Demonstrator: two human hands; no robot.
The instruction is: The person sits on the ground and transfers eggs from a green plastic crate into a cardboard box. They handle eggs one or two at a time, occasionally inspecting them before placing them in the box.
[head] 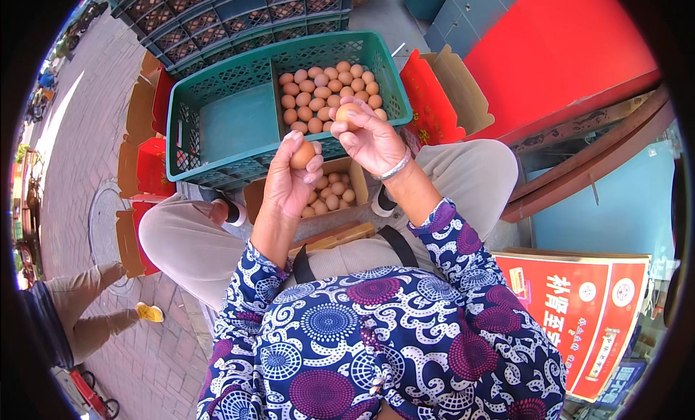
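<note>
My left hand (285, 181) is closed around a brown egg (302, 156), held just in front of the near wall of a green plastic crate (228, 167). Another brown egg (347, 116) sits between the fingers of my right hand (377, 143), above the crate's right compartment. Many brown eggs (320, 91) lie in that compartment, while the left one shows its bare floor. Below my hands, between my feet, a cardboard box (357, 181) contains more brown eggs (332, 194). My left hand partly hides this box.
Stacked dark crates (233, 23) of eggs stand behind the green crate. Red cardboard boxes line the left side (155, 165) and another red box (434, 99) is at right. A red printed sign (575, 311) leans beside me. A passer-by (81, 311) is on the pavement.
</note>
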